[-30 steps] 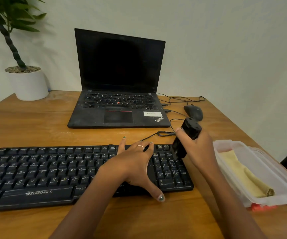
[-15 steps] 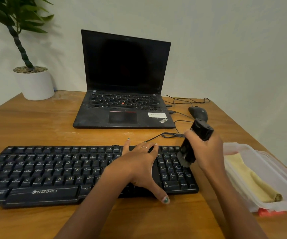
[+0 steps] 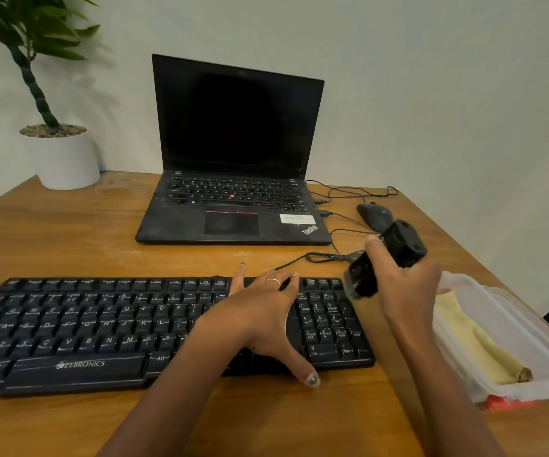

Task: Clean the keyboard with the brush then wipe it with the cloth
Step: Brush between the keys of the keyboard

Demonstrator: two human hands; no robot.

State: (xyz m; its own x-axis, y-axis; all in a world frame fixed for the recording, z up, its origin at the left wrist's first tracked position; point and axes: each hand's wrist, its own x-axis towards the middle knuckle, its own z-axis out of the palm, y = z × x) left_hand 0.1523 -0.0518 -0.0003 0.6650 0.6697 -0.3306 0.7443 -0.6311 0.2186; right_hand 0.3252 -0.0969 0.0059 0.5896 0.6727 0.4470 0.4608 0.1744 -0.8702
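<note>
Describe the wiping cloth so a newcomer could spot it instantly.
Start at the wooden table and go to its right edge, past the black keyboard. There sits a clear plastic container; the folded pale yellow cloth lies inside it, the only soft, light-coloured item among black electronics.

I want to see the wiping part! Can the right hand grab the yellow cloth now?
Probably not yet: the right hand grips the brush. The cloth lies uncovered in the open box beside it.
</note>
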